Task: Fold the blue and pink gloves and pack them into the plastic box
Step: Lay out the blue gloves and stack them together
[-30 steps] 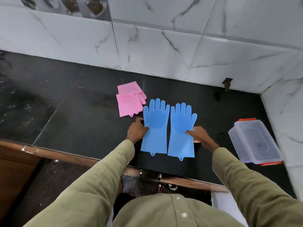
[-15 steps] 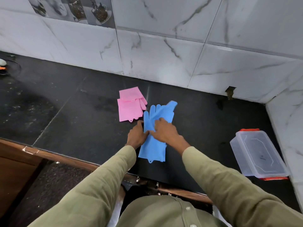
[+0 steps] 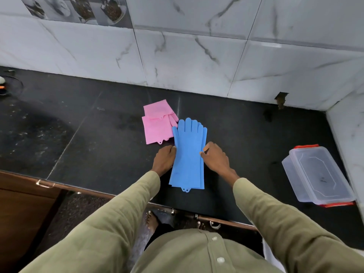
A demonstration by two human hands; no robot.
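Two blue gloves (image 3: 188,152) lie stacked one on top of the other on the black counter (image 3: 98,138), fingers pointing to the wall. My left hand (image 3: 164,159) touches the stack's left edge at the palm and my right hand (image 3: 214,157) touches its right edge; both rest against the gloves with fingers curled. The pink gloves (image 3: 157,123) lie folded just behind and to the left, touching the blue thumb. The plastic box (image 3: 317,176), clear with a closed lid and red clips, stands at the right.
A marble-tiled wall (image 3: 187,62) runs behind the counter and turns a corner at the right, close to the box. The counter's front edge (image 3: 78,189) has a wooden trim. A dark cable and a small object (image 3: 4,85) sit far left.
The right blue glove was flipped over onto the left one, so the two now lie stacked. My right hand moved from across the stack to its right edge.
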